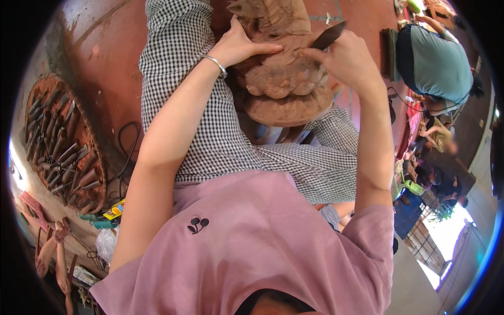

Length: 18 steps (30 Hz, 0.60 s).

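The wooden carving rests on your lap, your left hand spread flat on it, your right hand gripping a carving knife (blade angled up-right) at its right edge.

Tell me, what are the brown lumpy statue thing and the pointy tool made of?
The carving looks like reddish-brown wood, matte and unvarnished, with rough cut shapes. The tool in the right hand seems to be dark metal, with a slight sheen on its pointed blade.
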{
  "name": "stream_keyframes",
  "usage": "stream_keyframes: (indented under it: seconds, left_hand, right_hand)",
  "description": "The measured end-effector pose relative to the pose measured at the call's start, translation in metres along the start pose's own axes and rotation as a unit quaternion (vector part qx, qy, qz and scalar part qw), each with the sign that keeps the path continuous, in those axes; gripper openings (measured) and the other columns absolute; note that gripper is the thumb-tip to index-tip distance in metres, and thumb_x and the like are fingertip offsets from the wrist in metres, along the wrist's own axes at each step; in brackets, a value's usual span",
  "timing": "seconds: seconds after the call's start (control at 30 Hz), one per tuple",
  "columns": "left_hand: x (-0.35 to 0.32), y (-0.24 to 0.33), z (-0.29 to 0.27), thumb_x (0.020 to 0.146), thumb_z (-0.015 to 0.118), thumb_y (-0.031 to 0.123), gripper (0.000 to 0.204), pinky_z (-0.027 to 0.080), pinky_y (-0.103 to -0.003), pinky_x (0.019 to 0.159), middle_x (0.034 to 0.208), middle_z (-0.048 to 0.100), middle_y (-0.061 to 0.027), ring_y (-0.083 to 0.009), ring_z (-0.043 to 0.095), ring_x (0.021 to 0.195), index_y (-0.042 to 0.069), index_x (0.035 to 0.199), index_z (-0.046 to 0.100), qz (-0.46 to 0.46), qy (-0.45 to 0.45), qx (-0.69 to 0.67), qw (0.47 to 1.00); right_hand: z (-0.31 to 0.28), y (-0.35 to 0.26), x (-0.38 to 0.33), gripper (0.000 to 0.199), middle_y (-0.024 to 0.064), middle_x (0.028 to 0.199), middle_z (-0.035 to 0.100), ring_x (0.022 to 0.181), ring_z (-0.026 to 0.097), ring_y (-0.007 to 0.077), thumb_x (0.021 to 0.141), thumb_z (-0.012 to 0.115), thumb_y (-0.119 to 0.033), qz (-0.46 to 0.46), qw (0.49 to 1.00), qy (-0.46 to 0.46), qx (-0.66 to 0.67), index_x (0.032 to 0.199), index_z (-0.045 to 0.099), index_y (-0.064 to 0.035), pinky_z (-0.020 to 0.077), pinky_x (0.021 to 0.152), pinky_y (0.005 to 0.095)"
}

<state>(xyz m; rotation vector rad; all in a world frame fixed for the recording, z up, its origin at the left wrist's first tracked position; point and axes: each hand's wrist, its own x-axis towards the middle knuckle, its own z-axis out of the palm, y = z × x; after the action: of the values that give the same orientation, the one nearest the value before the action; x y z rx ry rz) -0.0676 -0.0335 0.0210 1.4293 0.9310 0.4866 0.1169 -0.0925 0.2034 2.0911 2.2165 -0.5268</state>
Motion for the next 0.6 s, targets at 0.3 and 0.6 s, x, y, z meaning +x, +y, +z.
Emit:
stream_keyframes:
  seconds: [0.3,0.6]
  left_hand:
    - [0.003,-0.006,0.001,0.057,0.090,0.064,0.144,0.035,-0.039,0.118,0.149,0.038,-0.0340,-0.0399,0.041,0.141,-0.016,0.146,0.011,0.005,0.006,0.024,1.000]
    - [0.004,-0.010,0.003,0.059,0.090,0.063,0.139,0.032,-0.040,0.120,0.150,0.037,-0.0312,-0.0381,0.038,0.143,-0.013,0.149,0.016,0.003,0.011,0.014,1.000]
  right_hand:
    - [-0.008,0.001,0.011,0.027,0.0163,0.086,0.072,0.081,0.069,0.0355,0.082,0.077,-0.030,0.051,0.997,-0.056,-0.017,0.095,0.074,-0.0063,0.0542,0.074,0.0444]
    - [-0.004,0.024,0.023,0.027,0.0151,0.083,0.072,0.080,0.070,0.0333,0.083,0.076,-0.031,0.048,0.998,-0.039,-0.008,0.095,0.076,-0.0065,0.0535,0.071,0.0408]
